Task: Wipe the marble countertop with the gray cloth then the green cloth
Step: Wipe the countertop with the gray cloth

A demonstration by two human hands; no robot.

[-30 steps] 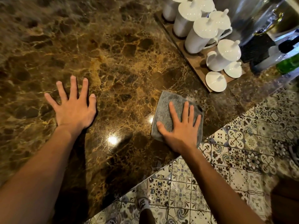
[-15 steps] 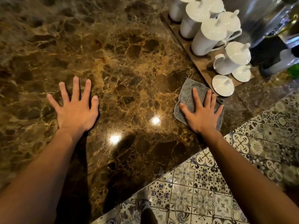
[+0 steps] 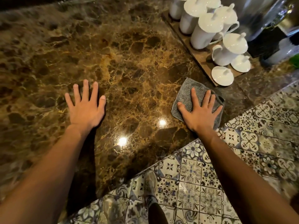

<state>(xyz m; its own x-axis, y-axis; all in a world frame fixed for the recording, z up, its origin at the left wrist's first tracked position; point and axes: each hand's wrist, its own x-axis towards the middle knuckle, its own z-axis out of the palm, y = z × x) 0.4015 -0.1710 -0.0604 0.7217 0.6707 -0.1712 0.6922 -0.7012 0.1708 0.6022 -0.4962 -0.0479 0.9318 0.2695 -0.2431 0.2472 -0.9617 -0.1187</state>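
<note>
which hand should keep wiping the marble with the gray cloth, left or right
Right. The right hand lies flat on the gray cloth, fingers spread, pressing it to the marble countertop. The left hand rests bare on the stone, well apart from the cloth, better suited to bracing.

Right hand [image 3: 199, 113] covers the middle of the folded gray terry cloth [image 3: 188, 92]; only its edges show. Top edge cuts off the rear white lidded ceramic mugs [image 3: 191, 12] and the shiny metal vessel [image 3: 262, 13]. Green object [image 3: 295, 61] at the right edge is clipped and blurred, can't identify.
</note>
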